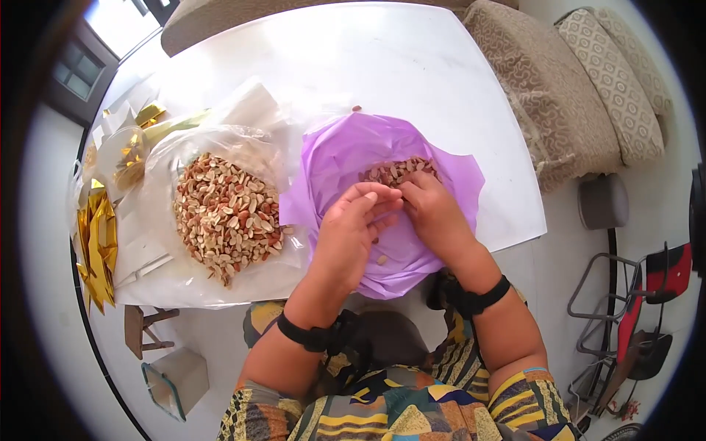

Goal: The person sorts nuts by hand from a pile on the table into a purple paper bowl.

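An open purple plastic bag (327, 158) is spread on the table in front of me, with a small heap of red-skinned peanuts (390, 172) in it. My left hand (349, 231) is over the bag, its fingers curled in toward the thumb. Close against it, my right hand (435, 213) has its fingers bent and pinched together beside the heap. The fingertips of both hands almost meet, and whatever is between them is too small or hidden to name. A pale peanut half (382, 259) lies on the purple plastic below my hands.
Left of the purple bag, a clear plastic bag (158, 173) holds a large pile of split peanuts (224, 217). Gold foil packaging (97, 246) lies at the white table's (353, 51) left edge. One peanut (357, 109) sits beyond the purple bag. A patterned sofa (548, 95) stands at right.
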### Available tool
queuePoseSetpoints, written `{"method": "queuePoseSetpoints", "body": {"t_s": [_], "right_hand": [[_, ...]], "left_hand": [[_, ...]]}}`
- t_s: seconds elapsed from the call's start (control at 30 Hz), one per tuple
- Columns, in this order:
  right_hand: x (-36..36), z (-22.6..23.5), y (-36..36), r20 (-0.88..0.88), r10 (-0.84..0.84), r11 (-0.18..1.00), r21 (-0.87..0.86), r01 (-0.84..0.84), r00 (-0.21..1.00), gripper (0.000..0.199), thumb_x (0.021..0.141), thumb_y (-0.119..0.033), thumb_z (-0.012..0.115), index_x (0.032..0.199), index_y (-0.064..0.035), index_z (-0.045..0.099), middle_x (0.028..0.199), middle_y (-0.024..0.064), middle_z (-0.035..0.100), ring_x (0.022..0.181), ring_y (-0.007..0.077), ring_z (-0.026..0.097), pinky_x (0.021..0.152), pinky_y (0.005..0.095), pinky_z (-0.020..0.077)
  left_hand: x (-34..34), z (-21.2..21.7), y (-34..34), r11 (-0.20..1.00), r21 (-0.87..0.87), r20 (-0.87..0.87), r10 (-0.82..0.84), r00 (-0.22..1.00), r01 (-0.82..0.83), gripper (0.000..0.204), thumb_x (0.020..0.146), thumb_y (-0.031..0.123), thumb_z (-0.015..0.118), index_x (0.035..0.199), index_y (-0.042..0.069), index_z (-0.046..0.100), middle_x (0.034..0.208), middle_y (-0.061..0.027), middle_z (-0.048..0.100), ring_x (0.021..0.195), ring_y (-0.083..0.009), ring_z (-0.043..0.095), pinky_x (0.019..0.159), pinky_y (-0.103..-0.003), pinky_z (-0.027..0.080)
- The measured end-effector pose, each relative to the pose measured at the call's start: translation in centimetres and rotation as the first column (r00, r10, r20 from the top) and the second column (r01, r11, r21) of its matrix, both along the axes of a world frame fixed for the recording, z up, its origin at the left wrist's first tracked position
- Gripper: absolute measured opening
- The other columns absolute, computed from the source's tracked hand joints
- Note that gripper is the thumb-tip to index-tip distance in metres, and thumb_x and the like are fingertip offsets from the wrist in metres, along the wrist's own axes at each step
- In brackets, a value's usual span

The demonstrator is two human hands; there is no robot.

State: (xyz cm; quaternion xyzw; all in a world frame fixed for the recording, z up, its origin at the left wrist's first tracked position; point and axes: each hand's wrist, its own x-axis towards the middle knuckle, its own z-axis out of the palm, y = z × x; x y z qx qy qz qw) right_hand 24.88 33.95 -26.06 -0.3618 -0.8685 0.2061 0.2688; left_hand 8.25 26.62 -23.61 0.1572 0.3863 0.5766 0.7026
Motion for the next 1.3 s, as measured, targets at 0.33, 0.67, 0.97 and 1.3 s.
{"method": "queuePoseSetpoints", "body": {"t_s": [0.33, 0.67, 0.97, 1.3], "right_hand": [[0.9, -0.1, -2.0, -0.045, -0.058, 0.998, 0.027, 0.06, 0.997, 0.015, 0.084, 0.003, 0.058, 0.098, 0.0002, 0.063, 0.097, 0.019, 0.061, 0.094, 0.0385, 0.06, 0.08, 0.0445, 0.0509], [1.0, 1.3, -2.8, 0.124, -0.087, 0.996, -0.004, 0.088, 0.988, 0.019, 0.083, 0.0, 0.064, 0.102, -0.0001, 0.066, 0.097, 0.0198, 0.062, 0.093, 0.0395, 0.061, 0.081, 0.0451, 0.0515], [0.5, 1.5, -3.0, 0.27, -0.147, 0.985, -0.051, 0.166, 0.951, 0.027, 0.081, 0.001, 0.066, 0.108, -0.0023, 0.067, 0.1, 0.0185, 0.065, 0.093, 0.0385, 0.064, 0.083, 0.0441, 0.0532], [-1.9, 6.5, -2.0, 0.165, -0.146, 0.983, -0.09, 0.162, 0.975, 0.011, 0.083, -0.001, 0.064, 0.094, 0.001, 0.063, 0.093, 0.0222, 0.064, 0.088, 0.0405, 0.063, 0.077, 0.0453, 0.0516]], "left_hand": [[2.0, -1.1, 0.1, 0.995, -0.009, 0.034, 0.102, 0.994, -0.102, 0.021, 0.103, 0.014, 0.046, 0.116, 0.005, 0.059, 0.117, -0.0119, 0.067, 0.112, -0.0236, 0.063, 0.099, -0.039, 0.048], [1.8, -1.9, -0.2, 0.988, 0.04, 0.036, 0.15, 0.988, -0.151, 0.019, 0.102, 0.012, 0.048, 0.114, 0.005, 0.06, 0.111, -0.01, 0.068, 0.106, -0.021, 0.064, 0.096, -0.035, 0.05], [2.2, -1.7, 0.0, 0.99, 0.065, 0.148, 0.114, 0.982, -0.125, 0.018, 0.102, 0.014, 0.048, 0.114, 0.006, 0.06, 0.109, -0.0088, 0.068, 0.102, -0.0201, 0.064, 0.093, -0.036, 0.05], [1.6, -1.6, 0.6, 0.975, 0.108, 0.063, 0.19, 0.98, -0.196, 0.025, 0.105, 0.02, 0.047, 0.12, 0.003, 0.059, 0.118, -0.01, 0.064, 0.106, -0.0202, 0.062, 0.097, -0.036, 0.048]]}}
